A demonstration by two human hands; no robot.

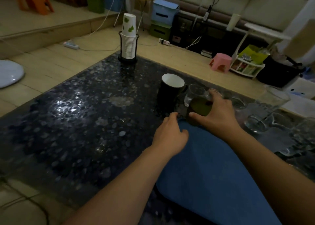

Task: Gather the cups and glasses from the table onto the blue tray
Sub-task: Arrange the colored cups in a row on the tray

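Observation:
The blue tray (pixel 209 170) lies on the dark speckled table (pixel 76 122), in front of me. My right hand (pixel 216 112) is shut on a dark green cup (pixel 199 107) at the tray's far corner. My left hand (pixel 170 136) rests on the tray's far left edge, fingers curled over the rim. A black mug with a white inside (pixel 170 90) stands just beyond the tray. A small clear glass (pixel 194 93) sits next to the mug, behind the green cup. Several clear glasses (pixel 257 122) stand to the right of the tray.
A stack of paper cups in a black holder (pixel 128 42) stands at the table's far corner. A tall clear glass (pixel 274 100) is near the right edge. On the floor beyond are a pink stool (pixel 220 62), boxes and cables.

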